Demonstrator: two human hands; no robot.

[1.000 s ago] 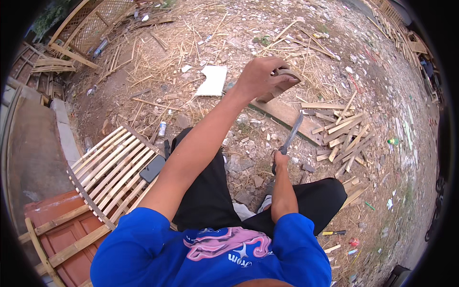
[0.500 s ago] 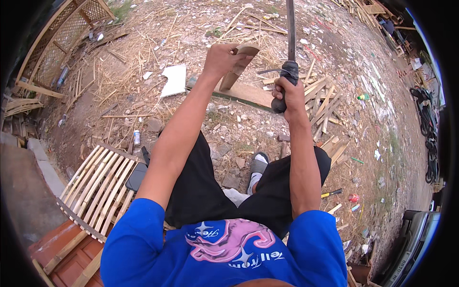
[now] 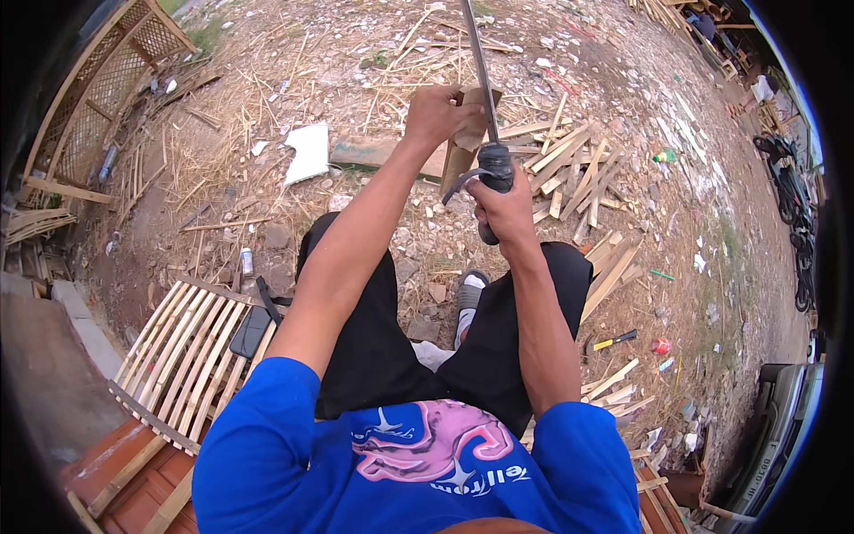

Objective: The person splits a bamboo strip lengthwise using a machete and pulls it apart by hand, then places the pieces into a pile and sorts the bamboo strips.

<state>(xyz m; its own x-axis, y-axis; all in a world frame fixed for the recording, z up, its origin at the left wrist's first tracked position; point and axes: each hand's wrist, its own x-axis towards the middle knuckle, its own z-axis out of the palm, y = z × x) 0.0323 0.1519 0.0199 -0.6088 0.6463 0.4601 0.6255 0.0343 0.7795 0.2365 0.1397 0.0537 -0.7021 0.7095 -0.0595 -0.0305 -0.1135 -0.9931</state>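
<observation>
The left hand point(image 3: 436, 116) pinches a tilted bamboo piece point(image 3: 460, 160) and the right hand point(image 3: 505, 205) grips a knife point(image 3: 480, 71) beside it, so good control likely means keeping left fingertips clear of the edge, while below both hands the shirt point(image 3: 400, 488) bears white lettering point(image 3: 509, 475).

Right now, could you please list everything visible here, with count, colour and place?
Wood piece: one, brown, upper centre
Long knife: one, black handle, grey blade, upper centre
Plank: one, brown, ground ahead
Split sticks: many, tan, right of centre
Broken sheet: one, white, left of plank
Slatted panel: one, tan, lower left
Phone: one, dark, on slatted panel
Lattice: one, brown, upper left
Tool: one, yellow-black, right
Vehicle: one, grey, lower right
Shirt: one, blue, bottom
Left hand: one, bare, gripping wood piece
Right hand: one, bare, gripping long knife
</observation>
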